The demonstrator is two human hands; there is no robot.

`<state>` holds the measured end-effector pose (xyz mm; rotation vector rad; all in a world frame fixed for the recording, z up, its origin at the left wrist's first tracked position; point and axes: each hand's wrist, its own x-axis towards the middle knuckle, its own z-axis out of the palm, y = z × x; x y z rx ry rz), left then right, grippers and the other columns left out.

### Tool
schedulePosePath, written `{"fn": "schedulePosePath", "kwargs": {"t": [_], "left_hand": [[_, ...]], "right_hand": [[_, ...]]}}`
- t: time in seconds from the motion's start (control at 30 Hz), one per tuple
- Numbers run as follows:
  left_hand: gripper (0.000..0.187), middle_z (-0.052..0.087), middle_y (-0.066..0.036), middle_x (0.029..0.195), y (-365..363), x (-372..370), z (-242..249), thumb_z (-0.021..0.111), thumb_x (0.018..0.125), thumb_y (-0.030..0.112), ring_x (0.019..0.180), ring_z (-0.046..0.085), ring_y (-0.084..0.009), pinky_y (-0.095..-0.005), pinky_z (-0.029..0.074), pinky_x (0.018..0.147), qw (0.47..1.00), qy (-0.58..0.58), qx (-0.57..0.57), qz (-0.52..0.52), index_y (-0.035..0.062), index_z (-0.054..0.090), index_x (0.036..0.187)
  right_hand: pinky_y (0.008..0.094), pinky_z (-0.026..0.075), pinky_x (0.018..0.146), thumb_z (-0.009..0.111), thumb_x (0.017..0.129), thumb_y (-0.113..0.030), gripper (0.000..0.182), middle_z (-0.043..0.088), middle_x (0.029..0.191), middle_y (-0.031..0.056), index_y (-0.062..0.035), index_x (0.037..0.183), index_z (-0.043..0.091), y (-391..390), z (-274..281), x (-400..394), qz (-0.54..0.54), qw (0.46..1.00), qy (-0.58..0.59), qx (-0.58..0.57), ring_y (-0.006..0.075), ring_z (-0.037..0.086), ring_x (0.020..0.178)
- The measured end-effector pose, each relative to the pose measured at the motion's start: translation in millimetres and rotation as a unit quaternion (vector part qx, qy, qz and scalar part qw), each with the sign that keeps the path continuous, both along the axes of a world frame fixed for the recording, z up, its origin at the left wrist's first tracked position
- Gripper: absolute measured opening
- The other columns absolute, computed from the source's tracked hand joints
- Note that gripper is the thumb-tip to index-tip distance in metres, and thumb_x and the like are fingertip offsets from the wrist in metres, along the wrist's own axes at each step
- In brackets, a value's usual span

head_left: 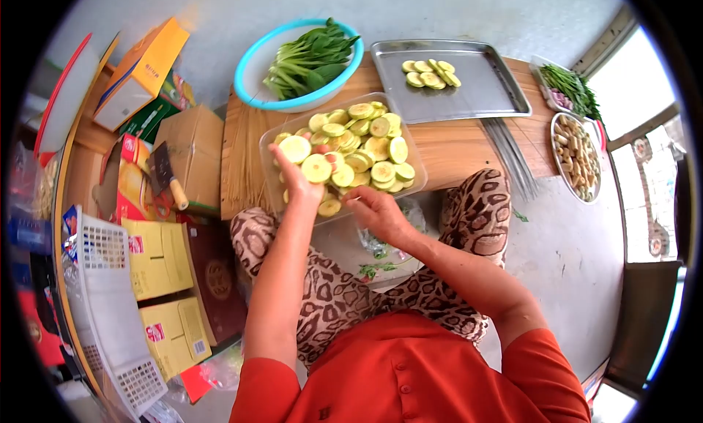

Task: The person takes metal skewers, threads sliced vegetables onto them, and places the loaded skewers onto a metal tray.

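A clear plastic tub point(419, 176) full of round zucchini slices point(359, 159) stands at the table's front edge, over my knees. My left hand point(302, 183) is at the tub's left side, its fingers curled round a zucchini slice point(316, 169); fingertips show beyond the slice. Close by on the right, my right hand point(377, 212) is closed in a pinch at the tub's front rim. What it pinches is too small to make out. Behind the tub, a metal tray point(483, 83) bears a small group of zucchini slices point(430, 74).
Thin metal skewers point(509, 156) lie right of the tub. A blue-rimmed basin point(249, 79) holds leafy greens point(311, 61). At the right are a dish of cut pale pieces point(578, 156) and chopped greens point(571, 90). Boxes and a cleaver point(165, 174) are at the left.
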<state>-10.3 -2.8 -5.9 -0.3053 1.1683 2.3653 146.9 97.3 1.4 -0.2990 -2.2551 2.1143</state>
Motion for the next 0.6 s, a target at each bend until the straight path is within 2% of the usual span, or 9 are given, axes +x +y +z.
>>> {"fn": "schedulePosePath", "kwargs": {"t": [0.1, 0.13, 0.23, 0.37, 0.4, 0.47, 0.5, 0.57, 0.6], "left_hand": [[0.081, 0.061, -0.011, 0.081, -3, 1, 2, 0.017, 0.086, 0.075, 0.068, 0.059, -0.0288, -0.0417, 0.048, 0.058, 1.000, 0.019, 0.015, -0.012, 0.0099, 0.052, 0.118], [0.080, 0.061, -0.011, 0.082, -2, 2, 3, 0.018, 0.086, 0.074, 0.069, 0.059, -0.0285, -0.0415, 0.048, 0.059, 0.999, 0.025, 0.024, -0.022, 0.0099, 0.052, 0.120], [0.080, 0.061, -0.010, 0.086, -2, 4, 4, 0.019, 0.087, 0.073, 0.076, 0.059, -0.0277, -0.0404, 0.048, 0.064, 0.996, 0.041, 0.055, -0.054, 0.0101, 0.050, 0.124], [0.080, 0.063, -0.011, 0.096, -2, 5, 5, 0.019, 0.087, 0.073, 0.080, 0.061, -0.0291, -0.0433, 0.049, 0.068, 0.990, 0.057, 0.098, -0.084, 0.0100, 0.048, 0.127], [0.080, 0.062, -0.011, 0.101, 0, 9, 13, 0.020, 0.087, 0.073, 0.085, 0.060, -0.0289, -0.0432, 0.047, 0.072, 0.990, 0.058, 0.097, -0.089, 0.0105, 0.045, 0.130], [0.078, 0.056, -0.013, 0.119, 0, 9, 9, 0.023, 0.088, 0.071, 0.098, 0.057, -0.0301, -0.0471, 0.044, 0.081, 0.987, 0.068, 0.103, -0.101, 0.0119, 0.039, 0.136], [0.078, 0.056, -0.013, 0.119, 0, 7, 4, 0.023, 0.088, 0.071, 0.098, 0.057, -0.0301, -0.0471, 0.044, 0.081, 0.987, 0.070, 0.106, -0.101, 0.0119, 0.039, 0.136], [0.076, 0.050, -0.014, 0.126, 0, 3, -6, 0.025, 0.089, 0.069, 0.102, 0.056, -0.0311, -0.0498, 0.043, 0.085, 0.996, 0.061, 0.035, -0.054, 0.0119, 0.036, 0.138], [0.075, 0.048, -0.014, 0.126, 1, 10, 9, 0.028, 0.091, 0.066, 0.104, 0.056, -0.0301, -0.0481, 0.043, 0.088, 0.996, 0.065, -0.014, -0.053, 0.0094, 0.033, 0.139]], "right_hand": [[0.0308, 0.045, 0.053, 0.055, 0.091, -0.013, 0.013, 0.057, 0.063, 0.0072, -0.0033, 0.097, 0.060, 6, 2, 4, -0.014, 0.995, 0.042, 0.090, 0.0153, 0.054, 0.054], [0.0338, 0.047, 0.058, 0.056, 0.089, -0.012, 0.012, 0.060, 0.069, 0.0106, -0.0044, 0.097, 0.060, 8, 1, 5, -0.021, 0.989, 0.074, 0.123, 0.0214, 0.058, 0.059], [0.0342, 0.047, 0.061, 0.056, 0.088, -0.012, 0.013, 0.062, 0.072, 0.0116, -0.0038, 0.097, 0.061, 10, 2, 7, -0.015, 0.995, 0.035, 0.087, 0.0241, 0.059, 0.064], [0.0325, 0.047, 0.062, 0.056, 0.089, -0.012, 0.014, 0.062, 0.074, 0.0115, -0.0026, 0.098, 0.061, 13, -2, 10, -0.032, 0.987, 0.104, 0.114, 0.0203, 0.058, 0.063], [0.0305, 0.046, 0.060, 0.056, 0.090, -0.011, 0.013, 0.059, 0.070, 0.0092, -0.0025, 0.098, 0.061, 14, 2, 11, -0.029, 0.992, 0.065, 0.101, 0.0154, 0.055, 0.061], [0.0294, 0.046, 0.059, 0.055, 0.091, -0.011, 0.013, 0.057, 0.068, 0.0074, -0.0023, 0.098, 0.061, 19, 5, 11, -0.038, 0.992, 0.065, 0.096, 0.0135, 0.053, 0.059], [0.0283, 0.045, 0.057, 0.054, 0.091, -0.011, 0.013, 0.055, 0.066, 0.0056, -0.0021, 0.098, 0.061, 21, 6, 11, -0.045, 0.993, 0.064, 0.089, 0.0116, 0.051, 0.058], [0.0256, 0.042, 0.053, 0.052, 0.094, -0.012, 0.014, 0.049, 0.063, 0.0013, -0.0020, 0.098, 0.061, 28, 8, 10, -0.053, 0.993, 0.086, 0.067, 0.0079, 0.046, 0.056], [0.0245, 0.040, 0.051, 0.051, 0.094, -0.012, 0.014, 0.047, 0.062, -0.0003, -0.0022, 0.098, 0.060, 33, 10, 8, -0.063, 0.996, 0.059, 0.001, 0.0070, 0.044, 0.055]]}}
